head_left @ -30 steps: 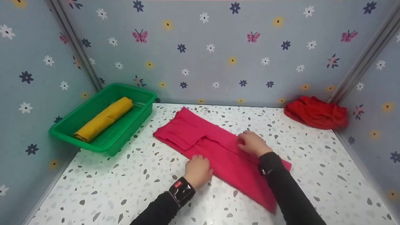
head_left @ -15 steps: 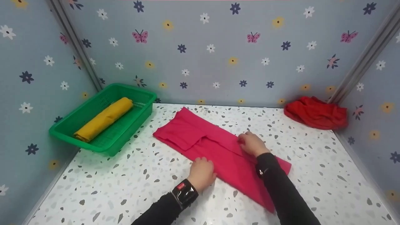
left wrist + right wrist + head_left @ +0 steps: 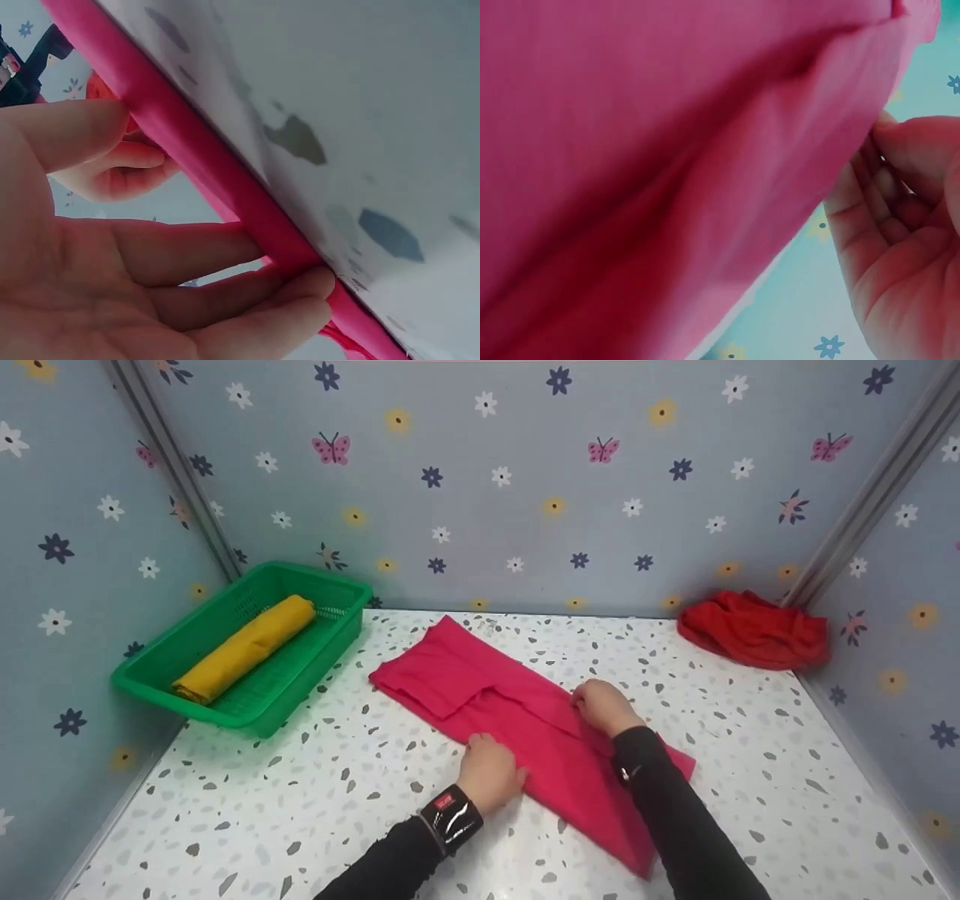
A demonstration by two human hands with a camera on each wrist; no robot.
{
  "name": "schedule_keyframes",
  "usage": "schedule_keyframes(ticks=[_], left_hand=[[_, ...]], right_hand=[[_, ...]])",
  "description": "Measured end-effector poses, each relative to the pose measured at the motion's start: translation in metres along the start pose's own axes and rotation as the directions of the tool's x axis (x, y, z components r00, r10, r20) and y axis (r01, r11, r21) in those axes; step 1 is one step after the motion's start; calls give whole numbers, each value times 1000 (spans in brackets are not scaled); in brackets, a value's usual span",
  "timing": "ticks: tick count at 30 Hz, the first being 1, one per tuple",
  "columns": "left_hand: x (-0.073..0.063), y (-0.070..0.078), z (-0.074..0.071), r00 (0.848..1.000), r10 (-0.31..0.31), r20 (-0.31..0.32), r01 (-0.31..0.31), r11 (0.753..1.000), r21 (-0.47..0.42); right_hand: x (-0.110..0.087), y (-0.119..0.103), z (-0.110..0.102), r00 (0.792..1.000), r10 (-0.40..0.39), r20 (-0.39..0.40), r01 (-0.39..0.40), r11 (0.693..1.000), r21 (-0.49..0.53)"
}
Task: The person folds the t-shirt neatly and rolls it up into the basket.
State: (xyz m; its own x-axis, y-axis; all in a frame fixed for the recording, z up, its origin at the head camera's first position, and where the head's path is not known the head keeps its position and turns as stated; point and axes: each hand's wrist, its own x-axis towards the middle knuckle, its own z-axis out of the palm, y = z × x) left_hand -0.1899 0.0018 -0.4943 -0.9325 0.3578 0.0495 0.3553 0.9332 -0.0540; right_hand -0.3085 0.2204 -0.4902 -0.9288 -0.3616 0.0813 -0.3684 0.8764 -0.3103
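A pink shirt [image 3: 517, 727] lies folded into a long slanting strip, with a sleeve-like flap [image 3: 442, 690] turned over its far left end. At the near long edge is my left hand [image 3: 491, 772]. In the left wrist view its fairly straight fingers [image 3: 202, 255] and thumb touch the shirt's folded edge [image 3: 217, 165]. My right hand [image 3: 606, 706] is at the far long edge. The right wrist view has its thumb and bent fingers pinching the shirt's edge [image 3: 832, 142]; part of the fingertips is hidden by cloth.
A green basket [image 3: 330, 660] stands at the left with a rolled yellow cloth [image 3: 244, 649] in it. Bunched red cloth [image 3: 754, 631] sits in the back right corner. Flower-patterned walls [image 3: 480, 495] enclose the speckled white tabletop [image 3: 300, 810] on the left, back and right.
My left hand has slid a little to the right along the shirt's near edge. The right hand stays at the far edge with only a slight shift; the shirt has barely moved.
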Motion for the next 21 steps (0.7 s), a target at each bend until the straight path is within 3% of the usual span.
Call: schedule_keyframes(ticks=[8, 13, 18, 21], left_hand=[[18, -15, 4, 1000, -17, 25, 17, 1000, -2], [28, -28, 4, 1000, -11, -5, 10, 995, -104], [37, -42, 6, 997, 44, -60, -54, 981, -187], [43, -51, 9, 990, 101, -97, -117, 977, -177]], right_hand=[[-3, -1, -7, 999, 2, 39, -1, 999, -34], [-8, -1, -10, 998, 25, 59, -22, 999, -49], [-14, -1, -14, 996, 19, 88, -13, 997, -74], [-20, -1, -16, 995, 15, 101, -9, 998, -59]])
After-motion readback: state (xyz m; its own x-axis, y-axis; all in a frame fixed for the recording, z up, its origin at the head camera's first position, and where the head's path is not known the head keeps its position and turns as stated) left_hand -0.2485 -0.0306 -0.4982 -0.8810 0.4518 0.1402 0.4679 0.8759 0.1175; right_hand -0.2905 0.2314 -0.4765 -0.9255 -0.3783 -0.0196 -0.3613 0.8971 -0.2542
